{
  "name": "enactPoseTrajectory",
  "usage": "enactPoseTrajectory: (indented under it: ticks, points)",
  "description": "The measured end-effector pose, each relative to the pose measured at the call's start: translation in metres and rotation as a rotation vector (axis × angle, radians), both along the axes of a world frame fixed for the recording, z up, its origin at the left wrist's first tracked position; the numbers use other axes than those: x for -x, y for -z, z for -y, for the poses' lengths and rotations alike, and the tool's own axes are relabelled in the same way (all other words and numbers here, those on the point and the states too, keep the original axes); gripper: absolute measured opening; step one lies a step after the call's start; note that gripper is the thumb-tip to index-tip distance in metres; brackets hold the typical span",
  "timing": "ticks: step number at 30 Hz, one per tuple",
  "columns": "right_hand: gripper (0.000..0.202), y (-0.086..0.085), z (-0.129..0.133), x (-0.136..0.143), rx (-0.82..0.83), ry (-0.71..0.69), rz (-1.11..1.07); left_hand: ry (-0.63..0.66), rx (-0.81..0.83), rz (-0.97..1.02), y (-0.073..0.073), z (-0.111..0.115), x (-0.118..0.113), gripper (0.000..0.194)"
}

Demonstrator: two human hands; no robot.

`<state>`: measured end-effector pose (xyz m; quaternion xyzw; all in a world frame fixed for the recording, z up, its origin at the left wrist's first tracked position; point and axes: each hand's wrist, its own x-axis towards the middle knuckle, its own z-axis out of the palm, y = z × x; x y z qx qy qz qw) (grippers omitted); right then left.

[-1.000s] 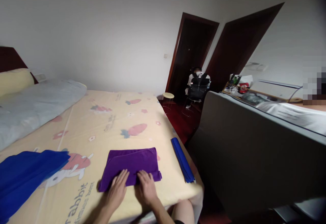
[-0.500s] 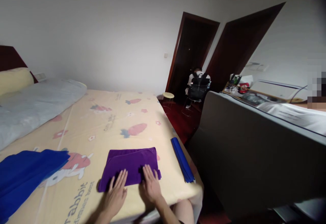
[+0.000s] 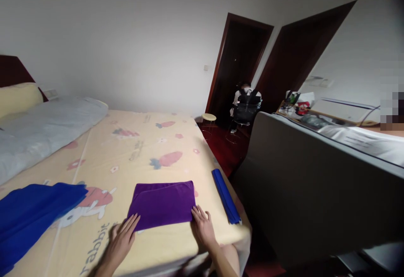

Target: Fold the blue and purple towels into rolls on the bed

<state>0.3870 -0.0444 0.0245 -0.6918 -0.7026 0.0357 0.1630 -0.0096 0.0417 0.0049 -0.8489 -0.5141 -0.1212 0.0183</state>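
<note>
A folded purple cloth [image 3: 164,204] lies flat on the bed, its top layer slightly askew along the far edge. My left hand [image 3: 123,237] rests its outstretched fingers on the near left corner of this cloth. At the near right corner, my right hand [image 3: 203,225] touches the edge with its fingers extended and a little apart. To the right of it, a blue cloth rolled or folded into a narrow strip [image 3: 226,197] lies along the bed's side. A loose, spread blue cloth [image 3: 38,214] is at the far left.
The bed [image 3: 164,140] has a cream sheet with carrot and rabbit prints. Grey bedding [image 3: 57,121] is heaped on the left. A dark grey partition [image 3: 290,184] stands on the right beside a cluttered desk. Beyond the bed are a round stool [image 3: 208,117] and a seated person [image 3: 248,104].
My hands have moved apart, the left toward the near left corner and the right to the right edge. The purple cloth's near corners now lie flatter and neater.
</note>
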Motion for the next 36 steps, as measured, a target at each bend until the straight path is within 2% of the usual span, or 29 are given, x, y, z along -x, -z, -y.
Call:
enactPoseTrajectory:
  ticks: [3,5,9,11,14,16,18,20,22,25,27,28,30,34,36]
  points:
    - [0.049,-0.013,-0.011,0.011,-0.028,0.071,-0.005,0.014,-0.004,0.009,-0.009,-0.008,-0.005,0.049]
    - [0.042,-0.022,-0.012,0.013,-0.036,0.069,-0.007,0.040,0.009,0.023,-0.014,-0.009,0.002,0.044]
    - [0.020,-0.035,0.000,0.009,-0.031,0.039,-0.014,0.108,0.086,0.056,-0.017,0.003,0.023,0.035]
    - [0.014,-0.035,0.006,0.009,-0.015,0.031,-0.013,0.108,0.139,0.068,-0.020,0.012,0.025,0.031]
    - [0.015,-0.032,0.010,0.014,0.009,0.065,-0.003,-0.008,0.264,0.017,-0.028,0.020,0.014,0.033]
    - [0.020,-0.029,0.008,0.020,0.006,0.136,0.006,-0.111,0.339,-0.072,-0.035,0.021,0.002,0.038]
    - [0.031,-0.026,0.002,0.030,-0.011,0.221,0.013,-0.192,0.321,-0.156,-0.039,0.020,-0.012,0.043]
    - [0.044,-0.022,-0.004,0.049,-0.052,0.265,0.000,-0.207,0.213,-0.171,-0.036,0.021,-0.030,0.049]
    - [0.053,-0.014,-0.009,0.078,-0.122,0.210,-0.057,-0.125,0.087,-0.113,-0.025,0.023,-0.053,0.057]
    - [0.056,0.000,-0.012,0.126,-0.190,-0.012,-0.166,0.055,-0.046,0.005,-0.003,0.029,-0.088,0.061]
    - [0.059,0.007,-0.009,0.141,-0.161,-0.148,-0.178,0.113,-0.100,0.047,0.008,0.032,-0.099,0.058]
    - [0.061,0.009,-0.006,0.141,-0.139,-0.199,-0.165,0.125,-0.108,0.052,0.012,0.032,-0.098,0.056]
    - [0.061,0.010,0.001,0.121,-0.109,-0.238,-0.120,0.124,-0.082,0.037,0.013,0.031,-0.080,0.055]
    - [0.055,0.008,0.014,0.046,-0.086,-0.066,-0.042,0.006,0.048,-0.030,0.001,0.026,-0.021,0.059]
    - [0.055,0.006,0.017,0.021,-0.057,-0.019,-0.015,-0.046,0.090,-0.064,-0.006,0.024,-0.006,0.061]
